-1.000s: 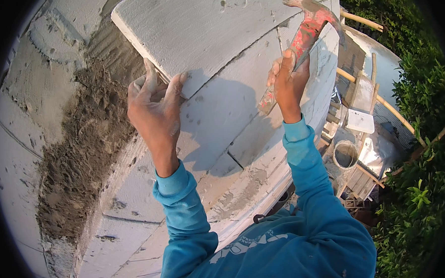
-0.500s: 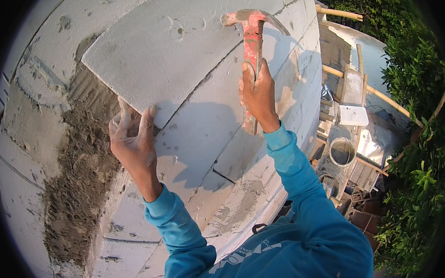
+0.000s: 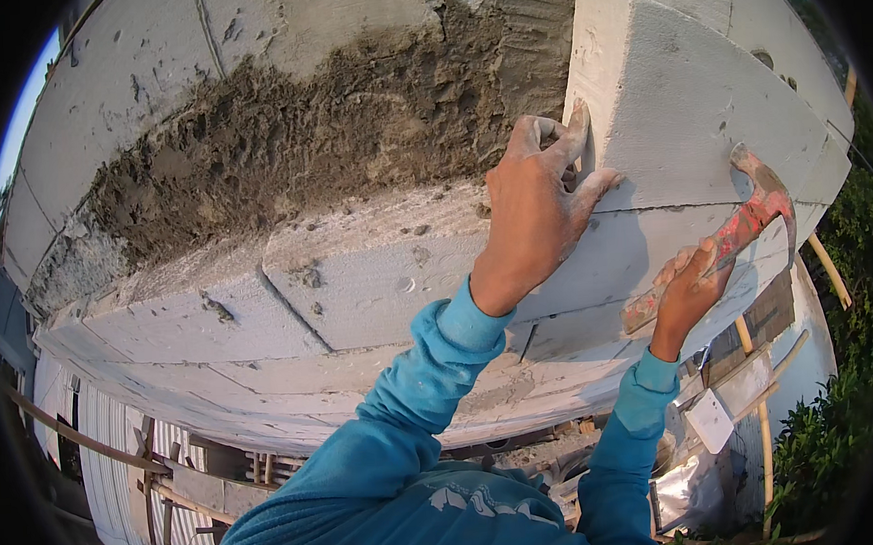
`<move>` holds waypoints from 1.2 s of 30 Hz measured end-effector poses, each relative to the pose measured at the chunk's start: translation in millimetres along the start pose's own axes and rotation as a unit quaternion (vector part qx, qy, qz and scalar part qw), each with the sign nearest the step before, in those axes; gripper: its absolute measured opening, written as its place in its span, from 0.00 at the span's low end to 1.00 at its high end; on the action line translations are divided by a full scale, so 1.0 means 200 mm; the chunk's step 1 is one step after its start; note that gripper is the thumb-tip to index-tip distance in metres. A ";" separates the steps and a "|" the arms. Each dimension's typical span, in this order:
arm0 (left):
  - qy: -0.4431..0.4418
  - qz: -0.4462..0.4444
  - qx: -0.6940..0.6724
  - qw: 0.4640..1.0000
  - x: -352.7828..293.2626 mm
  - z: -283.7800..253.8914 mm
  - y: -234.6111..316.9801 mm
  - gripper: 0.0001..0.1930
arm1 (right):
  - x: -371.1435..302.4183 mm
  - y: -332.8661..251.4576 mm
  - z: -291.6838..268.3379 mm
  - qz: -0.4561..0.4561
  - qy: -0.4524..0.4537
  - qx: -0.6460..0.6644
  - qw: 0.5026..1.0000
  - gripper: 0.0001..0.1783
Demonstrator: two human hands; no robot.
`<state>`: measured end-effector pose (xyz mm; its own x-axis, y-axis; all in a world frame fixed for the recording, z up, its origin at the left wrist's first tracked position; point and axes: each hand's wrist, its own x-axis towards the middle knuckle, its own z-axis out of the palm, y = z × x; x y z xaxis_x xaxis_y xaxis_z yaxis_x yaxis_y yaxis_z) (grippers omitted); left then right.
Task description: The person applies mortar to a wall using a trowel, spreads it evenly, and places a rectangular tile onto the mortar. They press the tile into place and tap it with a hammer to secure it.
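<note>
A white lightweight concrete block (image 3: pixel 707 110) sits on the wall's top course, at the right end of a bed of grey-brown mortar. My left hand (image 3: pixel 536 205) grips the block's near end corner, with the thumb against its front edge and the fingers on its end face. In front of the block, my right hand (image 3: pixel 689 296) is wrapped round the handle of a claw hammer (image 3: pixel 741 225) with worn red paint. The hammer's head is held up toward the block's front face; whether it touches cannot be made out.
Rough mortar (image 3: pixel 343 135) runs leftward along the ledge of the block wall (image 3: pixel 388 284). Below, to the right, are bamboo poles (image 3: pixel 765 453) and a loose white block (image 3: pixel 709 421). Leafy bushes (image 3: pixel 854 352) stand at the far right, corrugated sheets (image 3: pixel 103 453) at the lower left.
My view has swung to the left, so block and both hands appear farther right. The hammer has tilted over from upright, its head now to the upper right. My left hand stays at the block's end.
</note>
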<state>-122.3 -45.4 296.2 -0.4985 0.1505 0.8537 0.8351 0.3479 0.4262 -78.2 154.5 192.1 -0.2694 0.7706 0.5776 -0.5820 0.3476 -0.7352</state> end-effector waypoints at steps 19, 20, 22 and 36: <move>0.116 0.081 0.058 0.988 -0.06 0.21 -0.09 0.31 | -1.22 0.28 -1.24 0.264 -0.156 -0.446 0.841 0.23; 0.116 0.082 0.054 0.988 -0.07 0.22 -0.11 0.30 | -1.37 0.30 -1.38 0.314 -0.164 -0.479 0.803 0.26; 0.147 0.083 0.011 0.986 -0.11 0.25 -0.12 0.26 | -1.64 0.30 -1.63 0.403 -0.176 -0.534 0.722 0.31; -0.423 -0.100 -0.087 0.896 -1.60 0.85 -0.09 0.24 | -2.50 0.56 -2.60 0.648 -0.066 -0.575 0.495 0.28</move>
<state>-17.7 57.8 -36.8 -0.5794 0.7747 0.2531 0.6958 0.3084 0.6487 390.9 86.4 -364.1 0.0639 0.7286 -0.6819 0.9462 -0.2613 -0.1906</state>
